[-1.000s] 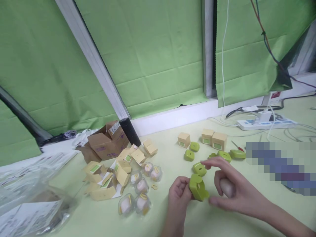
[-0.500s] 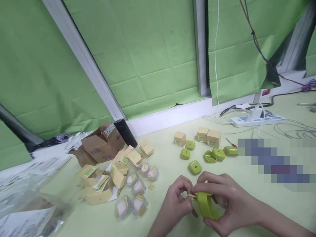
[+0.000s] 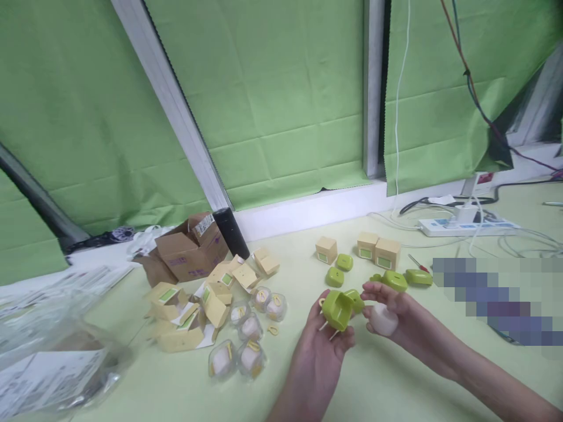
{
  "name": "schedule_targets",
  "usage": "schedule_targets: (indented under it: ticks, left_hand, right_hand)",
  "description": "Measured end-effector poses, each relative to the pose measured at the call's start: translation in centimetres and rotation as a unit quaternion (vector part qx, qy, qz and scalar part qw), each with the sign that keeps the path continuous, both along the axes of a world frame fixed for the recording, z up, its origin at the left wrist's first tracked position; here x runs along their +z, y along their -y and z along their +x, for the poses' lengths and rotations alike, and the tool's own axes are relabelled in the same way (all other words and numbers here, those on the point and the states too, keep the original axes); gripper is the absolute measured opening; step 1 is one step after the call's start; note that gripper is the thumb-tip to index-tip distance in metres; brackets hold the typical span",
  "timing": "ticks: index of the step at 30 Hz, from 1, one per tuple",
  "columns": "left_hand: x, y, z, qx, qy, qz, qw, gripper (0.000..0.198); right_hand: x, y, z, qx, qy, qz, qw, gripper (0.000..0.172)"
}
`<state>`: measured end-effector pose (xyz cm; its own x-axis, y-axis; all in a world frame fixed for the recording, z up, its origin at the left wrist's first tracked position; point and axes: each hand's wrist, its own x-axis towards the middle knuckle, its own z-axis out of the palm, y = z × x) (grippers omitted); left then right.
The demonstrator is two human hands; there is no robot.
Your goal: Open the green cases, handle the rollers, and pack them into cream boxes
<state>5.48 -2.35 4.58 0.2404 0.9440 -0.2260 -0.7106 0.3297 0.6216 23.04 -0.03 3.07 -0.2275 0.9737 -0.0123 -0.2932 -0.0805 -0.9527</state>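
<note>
My left hand (image 3: 322, 354) holds a green case (image 3: 336, 310), its hollow side up, with a yellow loop at its left edge. Close by on the right, my right hand (image 3: 407, 316) has a whitish rounded piece (image 3: 383, 320) in it, with the fingertips beside the green case. Beyond the hands lie several green cases, among them one (image 3: 345, 262) near a small cardboard box (image 3: 326, 250). Clear packs (image 3: 251, 357) with pale rounded pieces and yellow loops sit to the left. A single yellow loop (image 3: 273, 330) rests on the table beside them.
Opened small boxes (image 3: 176, 334) are piled at the left, before a brown carton (image 3: 193, 252) and a black cylinder (image 3: 231, 232). Plastic bags (image 3: 65, 363) lie far left. A power strip (image 3: 468, 227) with cables and a red screwdriver (image 3: 419, 264) are at the right.
Both hands have moved up and turned. The green case now rests in my left hand, hollow side up, and the whitish piece shows in my right hand. The view has shifted slightly.
</note>
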Motion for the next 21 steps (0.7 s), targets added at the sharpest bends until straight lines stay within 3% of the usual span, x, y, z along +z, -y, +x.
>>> schedule_targets:
  ticks: [2, 4, 9, 12, 15, 18, 21]
  left_hand:
    - [0.1, -0.2, -0.2, -0.011, 0.029, -0.009, 0.999, 0.024]
    - [0.0, -0.2, -0.3, -0.018, 0.037, -0.009, 0.999, 0.023]
    - [-0.9, 0.0, 0.0, 0.005, 0.046, -0.02, 0.999, 0.05]
    - [-1.6, 0.2, 0.6, -0.027, 0.047, -0.013, 0.998, 0.039]
    - [-2.3, 0.4, 1.1, -0.077, 0.038, 0.01, 0.996, 0.028]
    - [-2.6, 0.6, 1.4, -0.09, 0.05, 0.017, 0.995, 0.026]
    - [-2.6, 0.6, 1.6, -0.087, 0.072, -0.017, 0.993, 0.027]
  right_hand:
    - [0.3, 0.0, 0.1, 0.021, -0.038, -0.017, 0.999, 0.023]
    - [0.6, -0.1, 0.1, 0.028, -0.009, -0.01, 1.0, 0.025]
    - [0.9, 0.0, 0.2, -0.055, 0.157, 0.137, 0.977, 0.03]
    - [0.5, 0.5, 0.2, -0.06, 0.207, 0.282, 0.935, 0.032]
    - [0.2, 1.1, -0.1, -0.033, 0.255, 0.412, 0.874, 0.039]
    - [0.2, 1.5, -0.7, -0.015, 0.315, 0.478, 0.82, 0.044]
    - [0.3, 1.8, -1.3, -0.018, 0.34, 0.493, 0.801, 0.045]
